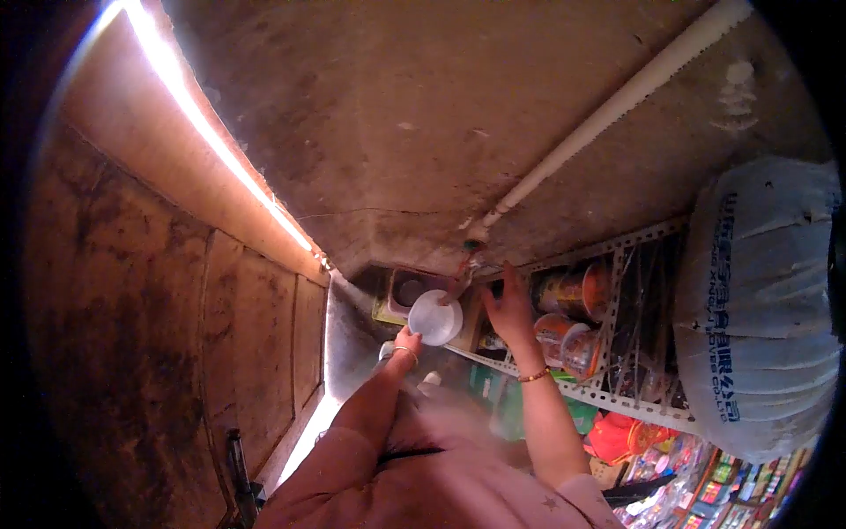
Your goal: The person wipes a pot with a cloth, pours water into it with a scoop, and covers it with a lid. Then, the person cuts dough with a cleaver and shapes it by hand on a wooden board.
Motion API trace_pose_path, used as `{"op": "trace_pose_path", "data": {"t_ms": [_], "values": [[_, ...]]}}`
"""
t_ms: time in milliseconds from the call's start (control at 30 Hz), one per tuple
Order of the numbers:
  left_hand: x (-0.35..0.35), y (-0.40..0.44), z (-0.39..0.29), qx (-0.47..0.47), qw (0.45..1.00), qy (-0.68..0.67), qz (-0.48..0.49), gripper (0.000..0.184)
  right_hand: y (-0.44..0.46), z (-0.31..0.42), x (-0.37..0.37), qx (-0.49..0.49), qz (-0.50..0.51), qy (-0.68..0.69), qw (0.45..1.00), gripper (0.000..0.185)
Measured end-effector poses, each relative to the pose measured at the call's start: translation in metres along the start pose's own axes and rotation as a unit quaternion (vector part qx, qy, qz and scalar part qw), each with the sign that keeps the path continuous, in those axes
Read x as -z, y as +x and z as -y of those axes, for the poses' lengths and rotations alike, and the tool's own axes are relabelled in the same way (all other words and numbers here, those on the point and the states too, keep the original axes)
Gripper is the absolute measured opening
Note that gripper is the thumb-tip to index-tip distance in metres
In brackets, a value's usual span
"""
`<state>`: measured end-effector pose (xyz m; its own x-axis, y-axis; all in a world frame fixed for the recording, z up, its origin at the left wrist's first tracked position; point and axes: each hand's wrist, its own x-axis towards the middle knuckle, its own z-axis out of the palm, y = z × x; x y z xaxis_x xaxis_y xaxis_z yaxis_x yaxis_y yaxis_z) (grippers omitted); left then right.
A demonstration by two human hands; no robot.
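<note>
White and round, the bowl (436, 318) sits at the end of my left arm's reach, and from my remote seat I see that arm stretched forward, its wrist ringed by a gold-coloured bangle. My left hand (409, 341) is closed on the bowl's near left edge. My right hand (511, 309) is raised and open, fingers extended forward and thumb apart, with a reddish bracelet (534, 376) round the wrist.

The bowl lies beyond my left hand and to the left of my right, which is clear of it. Just past its far edge is a tap-like fitting (476, 245), blurred, below a pale straight pipe (599, 123) crossing a rough brown wall (352, 115); I can't make out what the bowl contains.

At the right, a perforated metal shelf (617, 304) carries rounded tubs (580, 348) with colourful labels. Beside it bulges a creased, pale sack (758, 309) printed with blue lettering. A stained wooden door (132, 309) with flat panels stands at the left, bright light along its edge
</note>
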<state>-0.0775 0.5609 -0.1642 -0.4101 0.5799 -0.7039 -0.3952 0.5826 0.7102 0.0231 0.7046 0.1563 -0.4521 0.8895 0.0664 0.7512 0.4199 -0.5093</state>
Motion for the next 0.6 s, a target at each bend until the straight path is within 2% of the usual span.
{"op": "trace_pose_path", "data": {"t_ms": [167,300,367,600], "values": [[-0.002,0.018,0.028,-0.021,1.0,0.01,0.006,0.021,-0.003,0.005,0.003,0.001,-0.01,-0.018,1.0,0.057],[-0.006,-0.006,0.011,-0.007,0.999,-0.046,0.009,0.02,-0.012,0.003,0.003,-0.011,-0.017,-0.036,0.999,0.055],[0.0,0.003,0.016,0.035,0.999,-0.005,0.004,0.032,-0.012,0.007,0.002,-0.008,-0.01,-0.023,1.0,0.054],[0.009,-0.001,0.005,0.014,0.999,-0.045,0.008,0.032,-0.015,0.012,-0.004,-0.004,-0.014,-0.01,1.0,0.051]]}}
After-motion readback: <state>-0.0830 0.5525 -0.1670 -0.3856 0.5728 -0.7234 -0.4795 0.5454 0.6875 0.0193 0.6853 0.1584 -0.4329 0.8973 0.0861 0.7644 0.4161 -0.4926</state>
